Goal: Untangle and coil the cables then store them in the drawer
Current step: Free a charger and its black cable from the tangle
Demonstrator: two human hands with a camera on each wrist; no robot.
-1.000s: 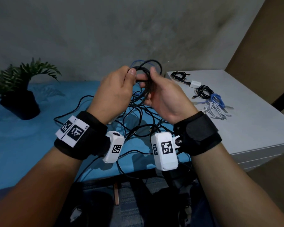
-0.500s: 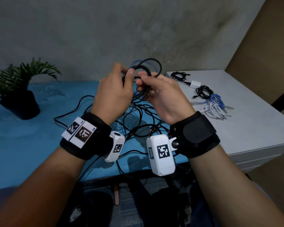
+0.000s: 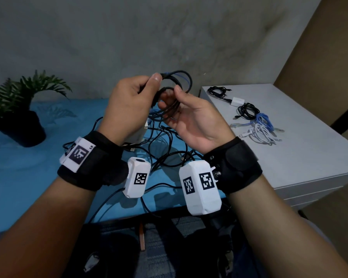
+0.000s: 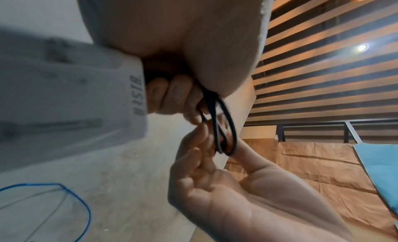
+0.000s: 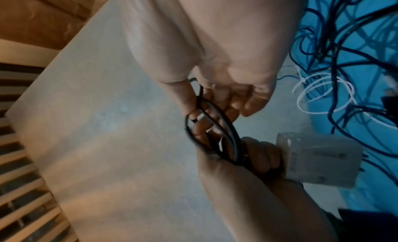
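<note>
In front of my chest both hands hold a black cable wound into a few loops. My left hand grips the loops at their left side, thumb on top. A white adapter on that cable hangs below the left palm, seen close as the white adapter. My right hand is turned palm up and pinches a loop between thumb and fingers, as the black cable and the black cable show. A tangle of cables, black, blue and white, lies on the blue surface beneath.
A white drawer cabinet stands to the right, its drawers closed. On its top lie several coiled cables: black coils, a blue coil, a white coil and a white charger. A potted plant stands at the left.
My right hand has rolled palm up and slid to a lower loop. My left thumb has moved to the top of the coil, and the loops have spread apart.
</note>
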